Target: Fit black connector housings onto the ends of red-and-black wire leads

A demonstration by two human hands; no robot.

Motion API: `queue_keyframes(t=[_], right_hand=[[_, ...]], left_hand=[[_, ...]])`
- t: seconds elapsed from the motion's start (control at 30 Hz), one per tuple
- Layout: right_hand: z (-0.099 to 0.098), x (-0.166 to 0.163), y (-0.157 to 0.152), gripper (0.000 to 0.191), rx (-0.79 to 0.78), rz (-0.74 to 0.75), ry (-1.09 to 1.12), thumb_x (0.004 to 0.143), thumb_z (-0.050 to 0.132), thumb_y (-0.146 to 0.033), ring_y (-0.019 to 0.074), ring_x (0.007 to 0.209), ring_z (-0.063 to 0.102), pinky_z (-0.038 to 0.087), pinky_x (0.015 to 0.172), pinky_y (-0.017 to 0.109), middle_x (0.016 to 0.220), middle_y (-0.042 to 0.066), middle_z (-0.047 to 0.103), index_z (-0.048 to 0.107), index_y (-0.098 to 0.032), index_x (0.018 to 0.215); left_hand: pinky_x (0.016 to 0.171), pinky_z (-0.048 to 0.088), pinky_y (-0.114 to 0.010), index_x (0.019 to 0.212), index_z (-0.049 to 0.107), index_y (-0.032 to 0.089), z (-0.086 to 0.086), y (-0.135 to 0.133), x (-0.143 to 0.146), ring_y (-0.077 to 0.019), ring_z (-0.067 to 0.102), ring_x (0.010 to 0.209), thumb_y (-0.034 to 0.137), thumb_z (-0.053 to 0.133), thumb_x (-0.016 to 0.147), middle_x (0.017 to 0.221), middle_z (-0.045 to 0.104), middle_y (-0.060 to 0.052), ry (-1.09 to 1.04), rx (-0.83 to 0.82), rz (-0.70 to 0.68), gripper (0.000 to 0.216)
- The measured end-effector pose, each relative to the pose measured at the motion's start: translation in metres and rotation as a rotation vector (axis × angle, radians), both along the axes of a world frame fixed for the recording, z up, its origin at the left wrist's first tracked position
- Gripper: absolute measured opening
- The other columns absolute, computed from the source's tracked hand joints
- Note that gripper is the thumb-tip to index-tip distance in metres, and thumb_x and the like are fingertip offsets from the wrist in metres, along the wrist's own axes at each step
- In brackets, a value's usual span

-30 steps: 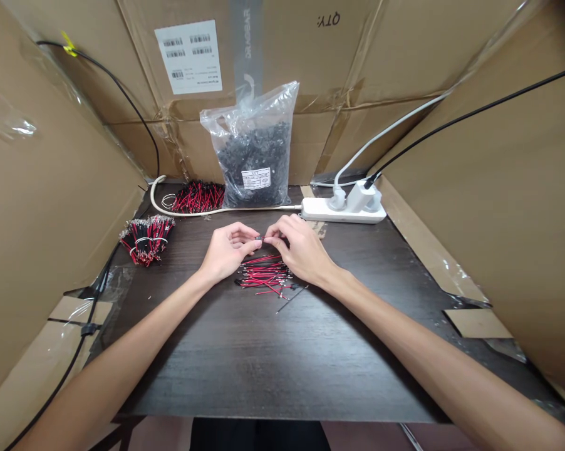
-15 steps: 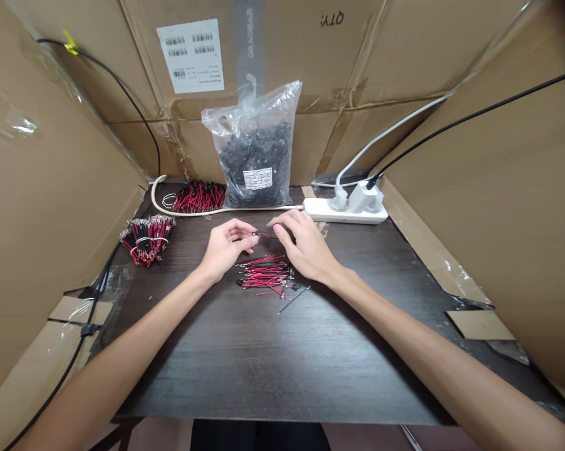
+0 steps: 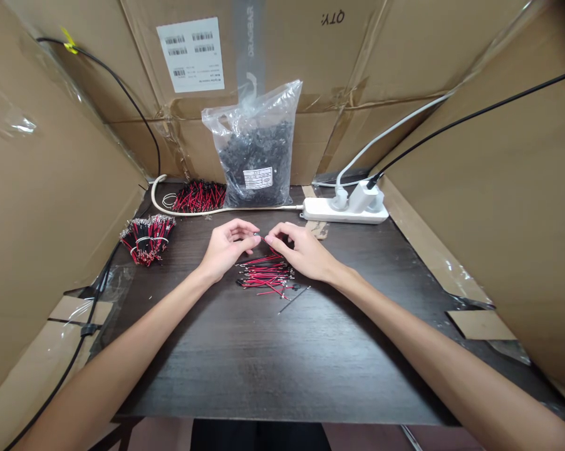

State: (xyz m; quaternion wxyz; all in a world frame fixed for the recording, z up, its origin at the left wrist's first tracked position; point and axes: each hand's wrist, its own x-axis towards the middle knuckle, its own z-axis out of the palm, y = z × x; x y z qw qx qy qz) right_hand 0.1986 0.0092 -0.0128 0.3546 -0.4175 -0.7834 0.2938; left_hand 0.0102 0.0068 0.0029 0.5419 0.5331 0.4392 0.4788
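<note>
My left hand [image 3: 228, 248] pinches a small black connector [image 3: 256, 234] between thumb and fingers; most of it is hidden by the fingertips. Close beside it, my right hand [image 3: 300, 249] is closed in a pinch on a thin red wire [image 3: 274, 252], whose end runs toward the connector. Whether the wire sits inside the connector I cannot tell. Below both hands lies a loose pile of red and black wires [image 3: 266, 274] with metal terminals, and a single dark wire [image 3: 294, 300] lies at its lower right.
A clear bag of black parts [image 3: 259, 150] stands at the back, next to a heap of red and black wires [image 3: 200, 196]. A tied wire bundle [image 3: 148, 239] lies at left. A white power strip [image 3: 346, 212] sits at back right. Cardboard walls [image 3: 489, 169] surround the dark table [image 3: 282, 363].
My right hand has shifted left and closed its thumb and fingertips on the wire near the connector. The left hand has barely moved, still pinching the connector.
</note>
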Motion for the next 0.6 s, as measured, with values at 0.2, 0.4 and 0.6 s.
queue_keyframes(t=[0.2,0.4,0.6], right_hand=[[0.0008,0.0008,0.0017,0.024,-0.066,0.048,0.057,0.095,0.052,-0.035,0.0175,0.078,0.059,0.041,0.071,0.031,0.089,0.005,0.070,0.067,-0.017,0.092],[-0.0020,0.0018,0.0049,0.025,-0.171,0.052,0.126,0.094,0.053,-0.038,0.0170,0.077,0.057,0.041,0.072,0.031,0.087,0.003,0.068,0.067,-0.017,0.092],[-0.0033,0.0017,0.0065,0.027,-0.141,0.062,0.132,0.096,0.049,-0.039,0.0174,0.078,0.056,0.042,0.074,0.032,0.091,0.005,0.067,0.065,-0.017,0.098]], left_hand=[[0.052,0.051,-0.022,0.077,0.069,0.013,-0.0015,0.0011,0.0003,-0.0122,0.058,0.065,0.022,0.082,0.058,0.071,0.064,-0.002,-0.003,-0.006,0.021,0.024],[0.053,0.050,-0.022,0.079,0.074,0.013,-0.0036,0.0016,-0.0006,-0.0114,0.058,0.062,0.022,0.080,0.060,0.071,0.067,-0.003,0.039,0.000,0.025,0.021],[0.056,0.049,-0.024,0.080,0.078,0.014,-0.0046,0.0008,-0.0031,-0.0103,0.057,0.056,0.024,0.078,0.063,0.069,0.069,-0.004,0.119,0.022,0.025,0.020]])
